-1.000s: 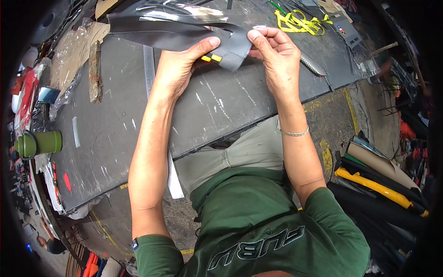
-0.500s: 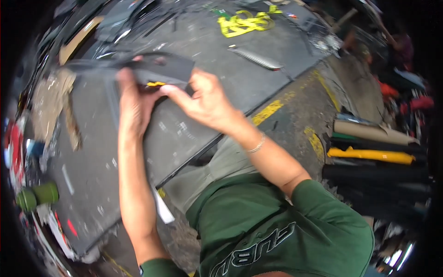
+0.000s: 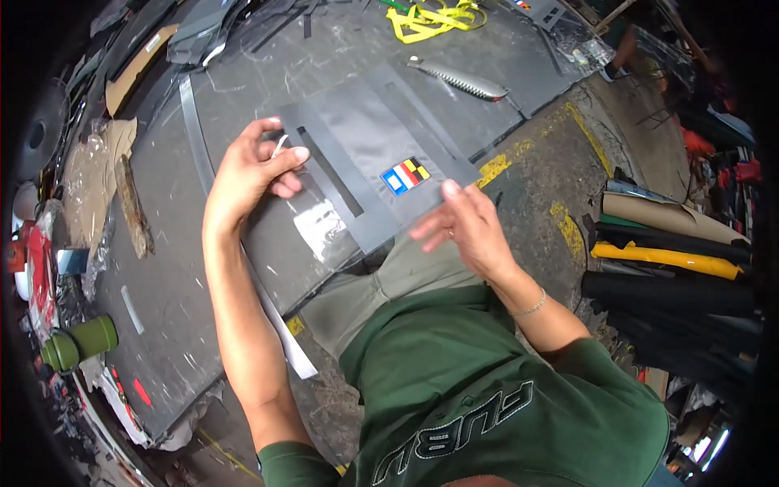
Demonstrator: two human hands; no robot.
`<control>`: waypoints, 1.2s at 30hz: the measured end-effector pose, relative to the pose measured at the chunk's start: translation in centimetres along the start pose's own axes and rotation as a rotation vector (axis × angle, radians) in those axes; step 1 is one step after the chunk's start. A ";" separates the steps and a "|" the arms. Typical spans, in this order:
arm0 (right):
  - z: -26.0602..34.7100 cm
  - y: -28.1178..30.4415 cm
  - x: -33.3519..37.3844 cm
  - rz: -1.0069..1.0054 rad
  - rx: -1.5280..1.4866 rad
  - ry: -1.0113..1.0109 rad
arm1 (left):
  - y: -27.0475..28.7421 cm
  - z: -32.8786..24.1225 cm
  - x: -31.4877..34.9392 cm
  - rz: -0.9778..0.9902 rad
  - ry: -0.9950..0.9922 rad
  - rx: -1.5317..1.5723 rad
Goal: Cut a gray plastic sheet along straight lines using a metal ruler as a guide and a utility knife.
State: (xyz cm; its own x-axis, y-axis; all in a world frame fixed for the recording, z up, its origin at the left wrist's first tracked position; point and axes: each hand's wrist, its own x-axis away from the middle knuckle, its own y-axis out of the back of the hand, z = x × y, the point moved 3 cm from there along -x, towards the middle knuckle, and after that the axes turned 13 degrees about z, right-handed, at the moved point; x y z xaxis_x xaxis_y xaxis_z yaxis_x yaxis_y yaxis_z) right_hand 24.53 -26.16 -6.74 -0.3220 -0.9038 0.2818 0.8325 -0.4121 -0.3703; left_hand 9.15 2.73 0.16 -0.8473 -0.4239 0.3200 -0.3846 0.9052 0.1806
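A dark grey fabric panel (image 3: 353,126) lies flat at the table's near edge, with long slots along two sides. A small patch of blue, white, red, black and yellow (image 3: 405,175) sits on its near part. By the panel's left corner, my left hand (image 3: 251,166) is closed, thumb toward forefinger, on a small white strip (image 3: 280,146). At the panel's near right edge is my right hand (image 3: 475,231). Its thumb reaches over the edge, and its slightly blurred fingers are spread below, apart from the thumb. A shiny clear plastic piece (image 3: 320,230) shows beside the panel.
Beyond the panel lie a long silver tool with a ridged edge (image 3: 458,79) and yellow webbing (image 3: 434,23). A grey strip (image 3: 191,122) runs along the left. A green bottle (image 3: 85,341) lies at far left; fabric rolls (image 3: 669,260) are stacked at right.
The panel, earlier raised and bent between both hands, now lies flat on the table with its patch showing. My right hand has moved right and nearer, away from the left.
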 end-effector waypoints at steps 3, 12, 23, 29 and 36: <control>-2.4 1.9 2.5 0.000 -0.031 -0.024 | -0.9 0.5 -0.6 0.007 0.058 -0.175; -2.2 1.1 0.2 0.005 -0.025 0.081 | -1.9 -2.8 0.2 -0.528 -0.315 -1.051; -2.5 -1.7 0.9 0.036 0.153 -0.051 | -9.3 -2.4 1.7 0.063 -0.008 -1.379; -2.4 -0.2 0.7 0.071 0.117 -0.047 | -5.0 -2.7 2.1 0.315 -0.041 -1.086; -2.0 1.5 0.4 -0.042 -0.029 0.001 | -1.0 -1.1 3.6 0.094 0.025 -1.235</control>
State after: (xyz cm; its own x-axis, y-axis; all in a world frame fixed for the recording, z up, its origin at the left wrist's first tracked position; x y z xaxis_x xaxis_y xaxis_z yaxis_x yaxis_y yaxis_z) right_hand 24.73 -27.40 -8.94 -0.3569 -0.8858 0.2965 0.8048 -0.4527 -0.3839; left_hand 6.88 0.25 2.20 -0.8405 -0.3713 0.3946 0.2919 0.3034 0.9071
